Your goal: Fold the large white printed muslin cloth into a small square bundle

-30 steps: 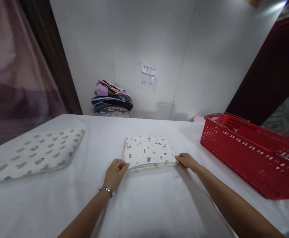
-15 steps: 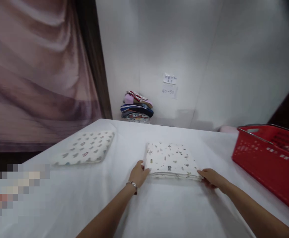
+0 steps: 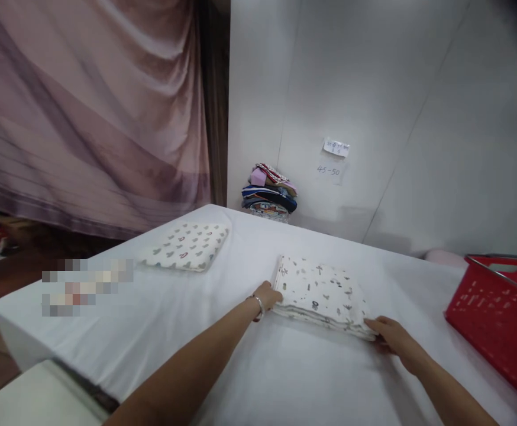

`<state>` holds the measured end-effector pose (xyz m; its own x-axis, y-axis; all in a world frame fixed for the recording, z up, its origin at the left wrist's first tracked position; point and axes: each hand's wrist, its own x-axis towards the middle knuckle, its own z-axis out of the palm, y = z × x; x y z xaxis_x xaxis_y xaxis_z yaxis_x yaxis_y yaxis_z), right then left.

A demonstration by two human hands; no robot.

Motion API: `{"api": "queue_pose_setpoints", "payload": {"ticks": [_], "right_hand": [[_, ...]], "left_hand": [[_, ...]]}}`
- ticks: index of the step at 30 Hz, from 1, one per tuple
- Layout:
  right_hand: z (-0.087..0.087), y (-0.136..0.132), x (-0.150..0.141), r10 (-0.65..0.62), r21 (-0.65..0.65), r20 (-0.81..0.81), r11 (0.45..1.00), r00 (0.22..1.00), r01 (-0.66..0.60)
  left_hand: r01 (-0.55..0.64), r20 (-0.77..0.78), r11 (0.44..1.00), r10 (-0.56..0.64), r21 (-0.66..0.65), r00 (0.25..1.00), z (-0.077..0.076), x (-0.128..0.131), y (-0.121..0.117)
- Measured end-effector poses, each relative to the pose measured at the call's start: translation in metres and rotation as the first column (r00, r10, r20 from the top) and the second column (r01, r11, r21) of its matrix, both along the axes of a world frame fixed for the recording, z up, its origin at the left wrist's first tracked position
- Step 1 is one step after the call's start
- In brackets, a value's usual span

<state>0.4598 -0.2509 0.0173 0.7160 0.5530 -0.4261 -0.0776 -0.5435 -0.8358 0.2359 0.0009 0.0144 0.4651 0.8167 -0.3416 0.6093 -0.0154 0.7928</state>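
Observation:
A white folded cloth (image 3: 318,293) with small scattered prints lies in several layers on the white-covered table. My left hand (image 3: 267,297), with a bracelet at the wrist, pinches its near left corner. At the near right corner my right hand (image 3: 389,334) grips the cloth's edge, thumb on top and the other fingers partly hidden below. Farther left, a second folded cloth (image 3: 190,245) with grey and a few reddish motifs lies flat, apart from both hands.
On the right stands a red plastic basket (image 3: 493,313) with a metal handle. Folded textiles (image 3: 270,192) are stacked by the wall beyond the table (image 3: 223,355). A pinkish curtain (image 3: 107,118) hangs at the left. A blurred patch (image 3: 85,290) covers something on the table's left side.
My view has turned left, so the table, cloths and basket appear farther right and slightly tilted. Both hands stay at the near corners of the folded cloth.

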Motion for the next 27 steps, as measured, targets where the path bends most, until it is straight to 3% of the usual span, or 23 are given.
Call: {"api": "queue_pose_setpoints", "payload": {"ticks": [3,7,15,27], "right_hand": [[0.001,-0.003,0.0,-0.006,0.079,-0.104,0.997,0.995,0.014],[0.0,-0.006,-0.002,-0.004,0.158,-0.222,0.987,0.975,0.04],[-0.003,-0.004,-0.007,-0.049,0.175,-0.254,0.98,0.966,0.096],[-0.001,-0.012,-0.025,-0.101,0.257,-0.169,0.956,0.98,0.143]], "left_hand": [[-0.015,-0.033,1.0,0.015,-0.001,0.999,0.001,-0.001,-0.002],[-0.067,0.032,0.998,0.067,-0.01,0.997,0.0,0.002,-0.005],[-0.133,0.193,0.974,0.168,-0.183,0.967,-0.006,0.01,-0.016],[-0.191,0.301,0.978,0.208,-0.085,0.931,-0.01,-0.009,-0.019]]}}
